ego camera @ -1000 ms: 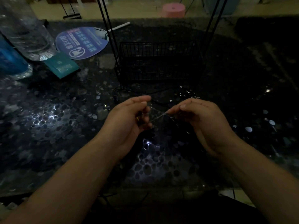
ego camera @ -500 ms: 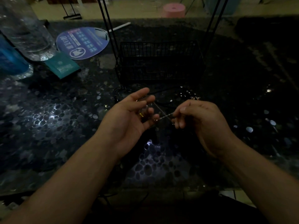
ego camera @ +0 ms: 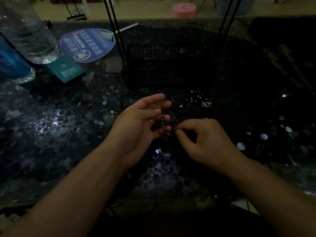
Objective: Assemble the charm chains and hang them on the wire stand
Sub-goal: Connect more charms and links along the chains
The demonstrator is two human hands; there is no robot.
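My left hand (ego camera: 136,124) is held palm-up over the dark table with its fingers spread. A fine silver charm chain (ego camera: 160,113) hangs across those fingertips. My right hand (ego camera: 205,141) is close beside it, thumb and forefinger pinched on the chain's lower end, from which a thin dark strand (ego camera: 173,117) runs up to the left fingers. Just behind the hands stands the black wire stand (ego camera: 167,65), its basket low and its uprights rising out of view. Small loose charms (ego camera: 206,104) glint on the table in front of it.
A clear water bottle (ego camera: 25,31) and a blue bottle (ego camera: 10,62) stand at the far left. Beside them lie a round blue hand fan (ego camera: 87,45) and a teal packet (ego camera: 65,69). The pebble-patterned tabletop (ego camera: 51,127) is very dark. A pink stool (ego camera: 183,10) stands beyond it.
My left hand went from a pinch to spread fingers, with the chain now draped across them. My right hand dropped slightly and moved nearer, still pinching.
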